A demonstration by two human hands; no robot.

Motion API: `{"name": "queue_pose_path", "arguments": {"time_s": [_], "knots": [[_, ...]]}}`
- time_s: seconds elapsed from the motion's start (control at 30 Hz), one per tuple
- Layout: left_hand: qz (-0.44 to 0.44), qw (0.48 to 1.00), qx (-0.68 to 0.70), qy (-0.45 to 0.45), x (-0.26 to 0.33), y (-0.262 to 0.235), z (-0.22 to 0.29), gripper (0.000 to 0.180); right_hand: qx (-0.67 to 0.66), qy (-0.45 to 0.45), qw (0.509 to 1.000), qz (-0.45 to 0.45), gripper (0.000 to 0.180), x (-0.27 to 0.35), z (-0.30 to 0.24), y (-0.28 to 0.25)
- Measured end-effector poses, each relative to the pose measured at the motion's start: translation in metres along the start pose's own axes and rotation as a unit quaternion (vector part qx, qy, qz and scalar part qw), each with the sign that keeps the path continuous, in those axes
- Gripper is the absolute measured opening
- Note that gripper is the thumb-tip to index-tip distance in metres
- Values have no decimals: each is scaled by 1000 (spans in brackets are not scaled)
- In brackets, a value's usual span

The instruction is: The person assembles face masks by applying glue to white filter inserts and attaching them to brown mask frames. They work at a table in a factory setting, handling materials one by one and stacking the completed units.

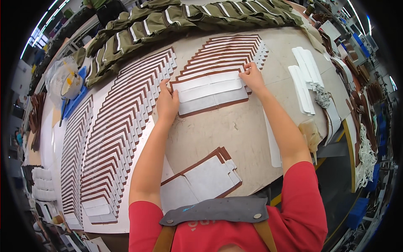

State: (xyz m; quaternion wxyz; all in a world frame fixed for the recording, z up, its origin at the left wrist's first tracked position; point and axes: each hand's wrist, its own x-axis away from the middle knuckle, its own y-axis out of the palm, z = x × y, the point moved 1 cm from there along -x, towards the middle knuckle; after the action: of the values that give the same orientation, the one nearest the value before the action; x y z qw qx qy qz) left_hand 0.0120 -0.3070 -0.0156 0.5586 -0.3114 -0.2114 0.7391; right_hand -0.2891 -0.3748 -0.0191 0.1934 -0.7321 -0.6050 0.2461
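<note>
Left to right: long fanned rows (113, 138) of finished brown-edged panels; left hand (167, 103), fingers together, flat on the white-lined panel (208, 92) at table centre; right hand (253, 75) pinching its top right edge. A small stack (201, 178) lies near the person, seemingly remaining.

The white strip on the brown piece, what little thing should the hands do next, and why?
Probably press the white strip flat from the middle outward. The left hand rests on its left end and the right hand pinches its top right corner, so it looks placed on the brown piece but not yet smoothed down.
</note>
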Motion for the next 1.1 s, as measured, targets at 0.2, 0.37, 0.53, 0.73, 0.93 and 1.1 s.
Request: {"name": "queue_pose_path", "arguments": {"time_s": [0.2, 0.37, 0.53, 0.73, 0.93, 1.1], "knots": [[0, 1000, -25, 6, -5, 3, 4, 42, 15, -8, 1000, 6, 31, -1, 2, -3], [16, 998, -53, 6, -4, 3, 3, 44, 31, -17, 999, -23, 19, 1, -4, 1], [25, 990, -141, 21, -5, 7, 17, 45, 196, -223, 951, 85, 13, 6, 11, 4], [65, 989, -118, 59, 9, -22, 15, 39, 167, -113, 979, 23, 19, 43, -25, -51], [-19, 992, -87, 95, 63, -59, 16, 34, 254, -23, 954, -156, 19, 121, -20, -98], [-88, 991, -60, 83, 101, -71, 36, 29, 349, -24, 933, -79, 17, 138, -5, -81]]}}
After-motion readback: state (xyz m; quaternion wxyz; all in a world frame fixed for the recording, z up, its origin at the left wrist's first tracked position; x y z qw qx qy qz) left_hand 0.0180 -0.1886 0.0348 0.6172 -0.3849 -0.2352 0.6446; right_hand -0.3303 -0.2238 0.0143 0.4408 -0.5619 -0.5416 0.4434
